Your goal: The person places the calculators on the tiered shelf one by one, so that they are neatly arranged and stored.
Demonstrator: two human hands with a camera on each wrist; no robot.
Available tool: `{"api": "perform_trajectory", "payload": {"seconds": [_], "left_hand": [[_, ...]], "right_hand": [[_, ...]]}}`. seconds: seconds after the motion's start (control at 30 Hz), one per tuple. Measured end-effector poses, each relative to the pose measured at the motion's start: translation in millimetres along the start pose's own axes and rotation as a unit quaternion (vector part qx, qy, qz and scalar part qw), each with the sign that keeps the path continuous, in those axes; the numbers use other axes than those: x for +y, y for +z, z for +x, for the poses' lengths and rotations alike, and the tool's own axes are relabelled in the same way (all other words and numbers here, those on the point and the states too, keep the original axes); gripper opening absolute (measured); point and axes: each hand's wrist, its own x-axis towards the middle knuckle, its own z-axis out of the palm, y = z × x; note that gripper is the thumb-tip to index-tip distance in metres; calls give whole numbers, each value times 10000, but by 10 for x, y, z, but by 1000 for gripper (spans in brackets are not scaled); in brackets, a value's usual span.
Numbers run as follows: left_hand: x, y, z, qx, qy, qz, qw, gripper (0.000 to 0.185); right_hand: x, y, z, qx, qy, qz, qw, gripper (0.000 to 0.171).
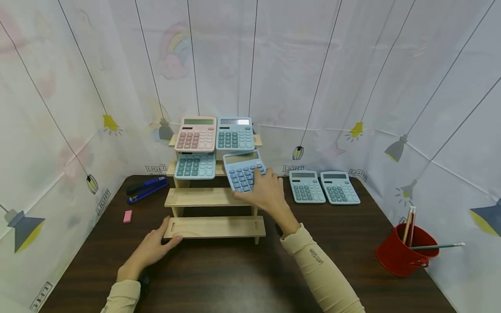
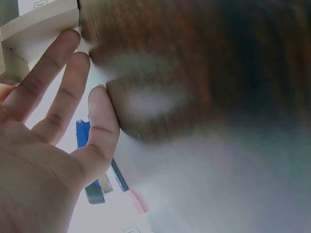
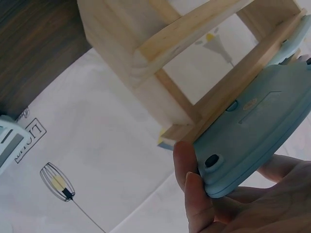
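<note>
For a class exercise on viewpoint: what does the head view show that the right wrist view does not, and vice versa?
Only the head view: the left hand, the pink calculator and the red bucket.

Only the right wrist view: the back of the held calculator, with a dark foot near one corner.

Both: the right hand, the held calculator and the wooden stand.
</note>
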Motion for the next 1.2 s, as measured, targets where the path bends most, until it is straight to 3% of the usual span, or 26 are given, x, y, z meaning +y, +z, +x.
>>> {"api": "perform_trajectory", "payload": {"seconds": [0.33,0.8,1.2], "left_hand": [[-1,2,15,45,0,4,10000,103],[-17,47,14,40,-54,-67,10000,103],[-16,30,14,67,-37,-76,9999,103]], "right_hand": [[-115,38,60,-11,-12,-69,10000,110],[-249,155,196,-32,318,-52,9995,120],[-188,116,230,-123,-85,103,9998,113]]}}
